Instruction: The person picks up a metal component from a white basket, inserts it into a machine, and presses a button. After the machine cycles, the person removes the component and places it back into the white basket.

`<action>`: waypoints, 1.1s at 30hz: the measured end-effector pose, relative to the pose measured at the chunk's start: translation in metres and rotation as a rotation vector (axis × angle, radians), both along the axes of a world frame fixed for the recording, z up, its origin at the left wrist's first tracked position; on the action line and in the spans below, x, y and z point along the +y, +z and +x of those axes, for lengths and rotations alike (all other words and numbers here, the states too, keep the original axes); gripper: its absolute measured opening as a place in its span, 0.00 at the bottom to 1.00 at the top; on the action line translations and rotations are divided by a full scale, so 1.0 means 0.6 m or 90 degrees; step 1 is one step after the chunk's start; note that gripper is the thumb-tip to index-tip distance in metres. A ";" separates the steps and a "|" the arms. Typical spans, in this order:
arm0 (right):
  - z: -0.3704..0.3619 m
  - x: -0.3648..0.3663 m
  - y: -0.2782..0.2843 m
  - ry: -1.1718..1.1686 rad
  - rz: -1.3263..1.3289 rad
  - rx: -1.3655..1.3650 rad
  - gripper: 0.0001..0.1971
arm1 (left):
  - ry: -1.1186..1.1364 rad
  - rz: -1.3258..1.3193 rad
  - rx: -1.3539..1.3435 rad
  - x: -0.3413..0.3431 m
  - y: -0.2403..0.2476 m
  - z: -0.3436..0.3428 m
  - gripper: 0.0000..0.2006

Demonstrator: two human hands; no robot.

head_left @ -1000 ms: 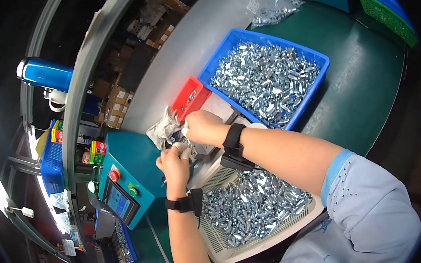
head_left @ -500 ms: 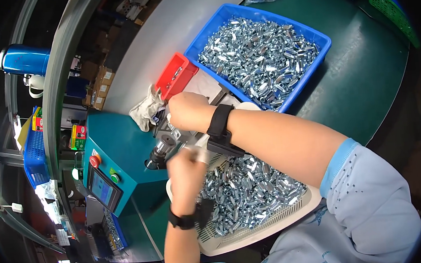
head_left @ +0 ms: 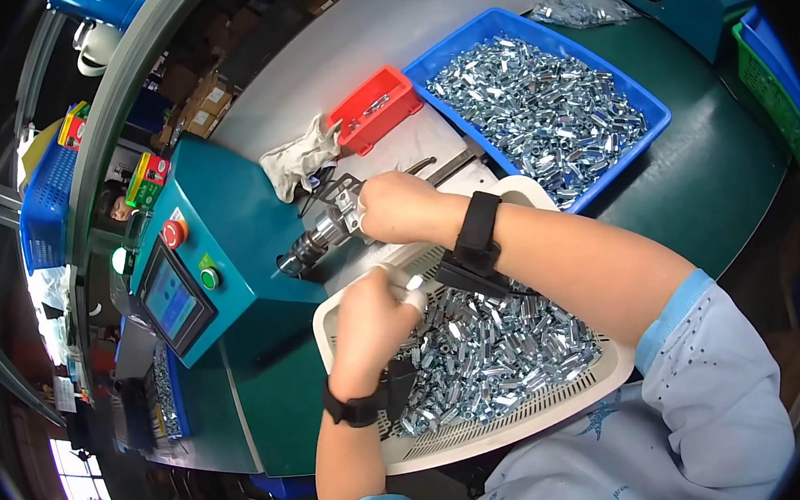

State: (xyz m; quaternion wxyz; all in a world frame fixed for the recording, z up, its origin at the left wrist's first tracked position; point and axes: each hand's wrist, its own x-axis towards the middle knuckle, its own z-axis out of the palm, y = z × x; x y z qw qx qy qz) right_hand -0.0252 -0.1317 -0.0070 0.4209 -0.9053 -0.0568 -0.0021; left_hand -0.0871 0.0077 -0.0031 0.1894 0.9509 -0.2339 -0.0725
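My left hand (head_left: 375, 320), slightly blurred and with white coverings on its fingertips, is closed at the inner left edge of a cream slotted basket (head_left: 616, 365). A shiny long hex nut (head_left: 415, 284) shows at its fingertips. Many similar long hex nuts (head_left: 497, 350) fill the basket beneath. Beyond it, my right hand (head_left: 403, 208) is curled closed against a metal fixture (head_left: 349, 200) in front of the machine's chuck (head_left: 310, 246). Its fingertips are turned away, hiding whatever they grip. Black bands circle both wrists.
A blue bin (head_left: 624, 171) heaped with long hex nuts stands at far right. Behind the fixture are a red box (head_left: 366, 121) with a few pieces and a crumpled cloth glove (head_left: 303, 156). The teal machine (head_left: 226, 193) with screen and buttons is at left; a plastic bag (head_left: 583, 5) lies far back.
The view has shifted, bringing more of the machine into sight. My left hand is less blurred and a nut now shows at its fingertips. The right hand remains by the fixture.
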 end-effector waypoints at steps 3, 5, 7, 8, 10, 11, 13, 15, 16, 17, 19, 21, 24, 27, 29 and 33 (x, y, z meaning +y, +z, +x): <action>0.007 0.006 -0.017 -0.009 -0.003 -0.018 0.11 | 0.116 -0.146 0.021 0.023 0.029 0.008 0.08; 0.010 0.010 -0.024 -0.013 -0.006 -0.026 0.11 | 0.167 -0.417 0.041 0.032 0.035 0.018 0.08; 0.013 0.013 -0.029 -0.019 -0.008 -0.046 0.11 | 0.191 -0.560 0.050 0.037 0.037 0.023 0.08; 0.014 0.013 -0.031 -0.022 -0.009 -0.057 0.11 | 0.185 -0.575 0.047 0.039 0.039 0.024 0.09; 0.011 0.014 -0.034 -0.026 -0.009 -0.059 0.11 | 0.169 -0.606 0.040 0.040 0.041 0.026 0.10; 0.008 0.015 -0.035 -0.032 -0.002 -0.060 0.10 | 0.167 -0.612 0.039 0.038 0.042 0.026 0.10; 0.003 0.019 -0.031 -0.034 0.002 -0.066 0.10 | 0.109 -0.674 0.024 0.033 0.040 0.020 0.10; -0.002 0.020 -0.027 -0.029 0.042 -0.031 0.10 | 0.078 -0.707 0.010 0.030 0.038 0.015 0.10; -0.004 0.020 -0.025 -0.027 0.063 -0.014 0.10 | 0.052 -0.726 -0.017 0.029 0.035 0.014 0.10; -0.005 0.019 -0.026 -0.026 0.060 -0.017 0.10 | 0.026 -0.745 -0.040 0.028 0.032 0.013 0.10; -0.004 0.019 -0.031 -0.031 0.044 -0.048 0.10 | -0.002 -0.764 -0.068 0.026 0.028 0.011 0.10; -0.004 0.018 -0.036 -0.032 0.035 -0.067 0.10 | -0.018 -0.775 -0.089 0.024 0.028 0.011 0.10; -0.005 0.019 -0.028 -0.029 0.043 -0.055 0.10 | -0.028 -0.783 -0.109 0.024 0.029 0.010 0.10; -0.009 0.018 -0.019 -0.035 0.061 -0.015 0.10 | -0.033 -0.791 -0.120 0.022 0.028 0.009 0.10; -0.012 0.018 -0.015 -0.037 0.069 0.004 0.10 | -0.035 -0.802 -0.111 0.021 0.026 0.009 0.10; -0.012 0.020 -0.011 -0.044 0.065 0.004 0.10 | -0.031 -0.808 -0.110 0.023 0.028 0.009 0.09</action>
